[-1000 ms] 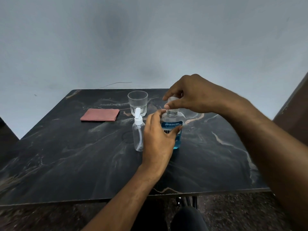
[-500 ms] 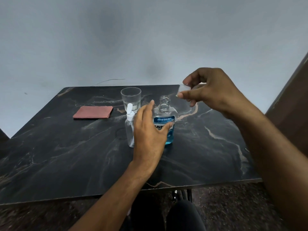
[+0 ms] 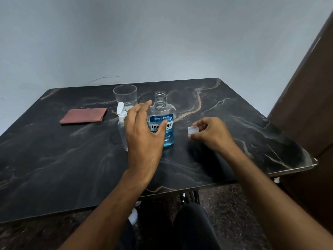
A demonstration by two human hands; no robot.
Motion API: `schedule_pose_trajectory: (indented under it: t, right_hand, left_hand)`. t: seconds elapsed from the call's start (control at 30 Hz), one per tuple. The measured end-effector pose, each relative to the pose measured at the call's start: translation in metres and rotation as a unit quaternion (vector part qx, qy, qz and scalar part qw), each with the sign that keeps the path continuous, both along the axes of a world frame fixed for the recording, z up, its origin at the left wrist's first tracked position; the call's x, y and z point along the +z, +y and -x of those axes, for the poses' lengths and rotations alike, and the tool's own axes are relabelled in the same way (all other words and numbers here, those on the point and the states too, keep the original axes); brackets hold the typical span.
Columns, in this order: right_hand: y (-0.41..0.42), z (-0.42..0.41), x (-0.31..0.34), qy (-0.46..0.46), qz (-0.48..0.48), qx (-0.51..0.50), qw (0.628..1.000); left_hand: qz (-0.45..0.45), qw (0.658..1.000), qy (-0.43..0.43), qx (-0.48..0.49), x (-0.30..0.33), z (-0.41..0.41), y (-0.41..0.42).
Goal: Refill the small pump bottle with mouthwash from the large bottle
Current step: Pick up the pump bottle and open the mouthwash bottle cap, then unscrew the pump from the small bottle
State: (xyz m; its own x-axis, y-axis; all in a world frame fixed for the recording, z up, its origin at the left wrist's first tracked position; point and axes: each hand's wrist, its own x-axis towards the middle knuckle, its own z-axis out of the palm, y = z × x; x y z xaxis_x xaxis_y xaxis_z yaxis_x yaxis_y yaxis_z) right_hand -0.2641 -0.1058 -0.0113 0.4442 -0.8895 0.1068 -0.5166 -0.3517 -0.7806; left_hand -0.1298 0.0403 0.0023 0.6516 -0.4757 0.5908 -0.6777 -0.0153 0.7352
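Observation:
The large mouthwash bottle (image 3: 166, 134) stands upright mid-table with its neck uncapped and blue liquid in its lower part. Just left of it stands the small clear pump bottle (image 3: 121, 129) with a white pump head, partly hidden by my left hand (image 3: 144, 134). That hand is in front of the large bottle, with fairly straight fingers along the bottle's left side and the thumb across the label. My right hand (image 3: 212, 134) pinches the clear cap (image 3: 193, 130) low over the table, to the right of the bottle.
A clear drinking glass (image 3: 124, 95) stands behind the pump bottle. A reddish folded cloth (image 3: 83, 115) lies at the left. The dark marble table (image 3: 234, 123) ends near me, and a brown panel (image 3: 306, 105) rises at the right.
My right hand took the cap off the large bottle and carried it right and down toward the table. My left hand's grip on the bottle has loosened.

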Motion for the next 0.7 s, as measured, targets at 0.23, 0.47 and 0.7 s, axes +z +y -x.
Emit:
schedule_pose_trajectory:
  t: [0.23, 0.47, 0.7]
  right_hand:
    - [0.008, 0.001, -0.007, 0.073, 0.017, -0.010, 0.997]
    - [0.016, 0.004, 0.035, 0.103, 0.046, 0.027, 0.993]
    - [0.062, -0.016, 0.111, -0.040, 0.104, 0.115, 0.987]
  left_hand:
    - [-0.002, 1.000, -0.013, -0.003, -0.002, -0.002, 0.000]
    - [0.025, 0.999, -0.032, 0.004, -0.008, -0.005, 0.022]
    - [0.046, 0.997, 0.029, 0.063, -0.020, -0.027, 0.051]
